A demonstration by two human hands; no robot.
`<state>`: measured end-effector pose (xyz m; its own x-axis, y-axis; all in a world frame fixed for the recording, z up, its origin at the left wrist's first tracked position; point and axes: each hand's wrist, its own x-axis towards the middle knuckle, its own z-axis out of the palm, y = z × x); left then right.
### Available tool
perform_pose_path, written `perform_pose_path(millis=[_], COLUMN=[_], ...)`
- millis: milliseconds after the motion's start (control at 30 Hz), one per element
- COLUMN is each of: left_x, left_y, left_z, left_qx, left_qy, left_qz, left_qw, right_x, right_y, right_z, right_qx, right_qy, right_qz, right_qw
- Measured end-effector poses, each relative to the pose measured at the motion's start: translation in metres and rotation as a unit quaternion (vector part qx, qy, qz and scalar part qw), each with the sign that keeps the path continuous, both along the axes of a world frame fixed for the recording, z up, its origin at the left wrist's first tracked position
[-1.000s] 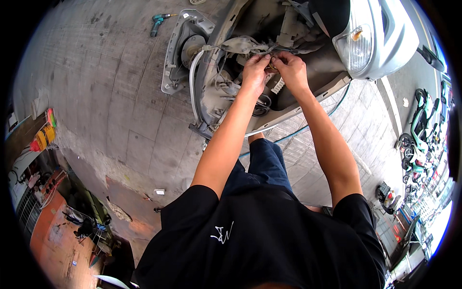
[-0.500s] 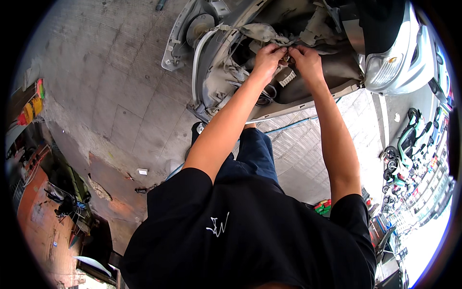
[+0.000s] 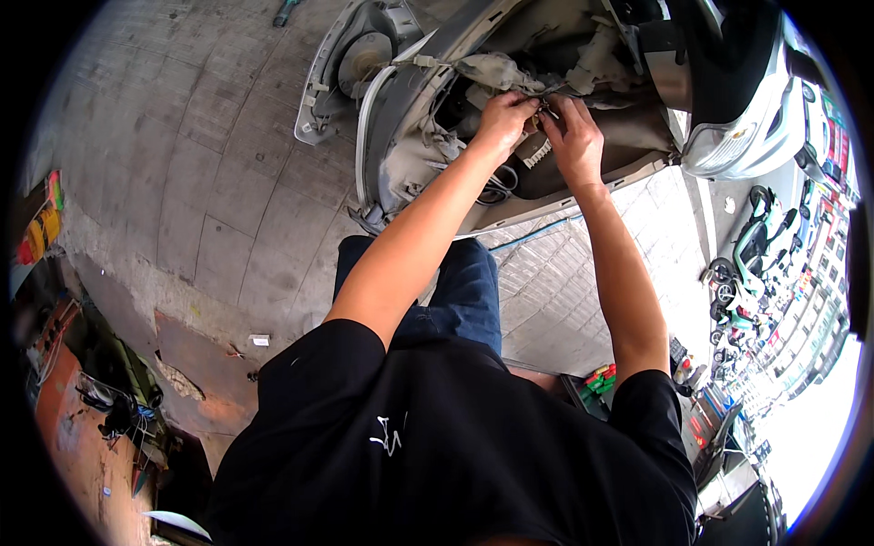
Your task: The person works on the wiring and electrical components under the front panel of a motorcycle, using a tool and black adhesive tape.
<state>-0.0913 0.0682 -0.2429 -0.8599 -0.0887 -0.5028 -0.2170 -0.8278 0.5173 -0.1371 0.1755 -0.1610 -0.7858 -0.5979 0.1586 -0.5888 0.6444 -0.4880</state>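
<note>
My left hand (image 3: 506, 120) reaches into the opened body of a light-coloured scooter (image 3: 390, 182), its thumb and fingers pinched together. My right hand (image 3: 577, 144) is beside it, fingers bent and closed toward the same spot. Between the fingertips is a small dark piece among thin wires, too small to name. Just below the hands sits a beige ribbed block (image 3: 535, 153). A dusty wrapped wire bundle (image 3: 492, 71) runs above my left hand. Looped black cable (image 3: 496, 187) lies lower in the cavity.
A removed panel with a round part (image 3: 366, 59) lies at the scooter's left. The headlight (image 3: 724, 146) is at the right. A green-handled tool (image 3: 286, 13) rests on the paving (image 3: 228, 127). Red and green items (image 3: 601, 377) are near my right elbow. Parked motorbikes (image 3: 751, 232) stand far right.
My right hand has turned and lowered slightly, its fingers now more bent. My left hand stays pinched in nearly the same place. The view has shifted a little and my legs have moved.
</note>
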Motion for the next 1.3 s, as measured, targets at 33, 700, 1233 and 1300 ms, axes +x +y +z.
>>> perform_pose_path(millis=[33, 700, 1233, 1300], left_x=[0.000, 0.002, 0.001, 0.001], left_y=[-0.001, -0.001, -0.004, -0.004], left_z=[-0.001, 0.006, -0.003, 0.000], left_qx=[0.004, -0.038, -0.043, -0.046], left_qy=[0.001, -0.006, -0.002, -0.012], left_qz=[-0.005, -0.007, -0.037, -0.042], left_qw=[1.000, 0.999, 0.998, 0.998], right_x=[-0.001, -0.019, -0.002, -0.002], right_y=[0.000, -0.012, 0.001, -0.003], right_z=[-0.001, -0.018, -0.005, -0.009], right_qx=[0.005, -0.291, 0.092, 0.075], right_qy=[0.018, -0.643, 0.041, 0.019], right_qz=[0.010, -0.421, 0.030, -0.003], right_qw=[1.000, 0.570, 0.995, 0.997])
